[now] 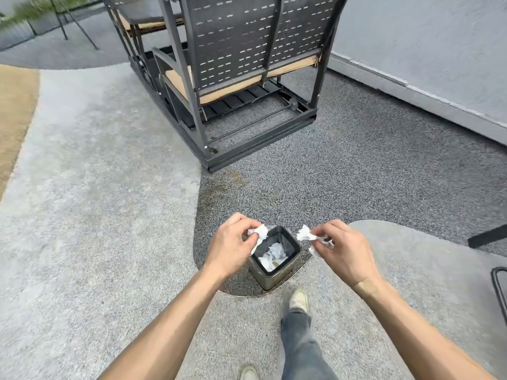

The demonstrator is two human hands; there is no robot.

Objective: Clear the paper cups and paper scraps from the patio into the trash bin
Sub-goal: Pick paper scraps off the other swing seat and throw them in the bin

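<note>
1. Left hand [233,246] hangs over the near-left rim of the trash bin [260,275], fingers curled, pinching a crumpled white paper scrap [259,233].
2. Right hand [341,249] is just right of the bin, fingertips pinching a second crumpled scrap [307,234].
3. The small square bin stands upright on the dark patio paving [384,174], mouth open skyward, white paper [271,256] already inside.
4. A dark metal glider bench [233,64] stands well beyond; a shoe [299,298] sits just behind the bin.
</note>
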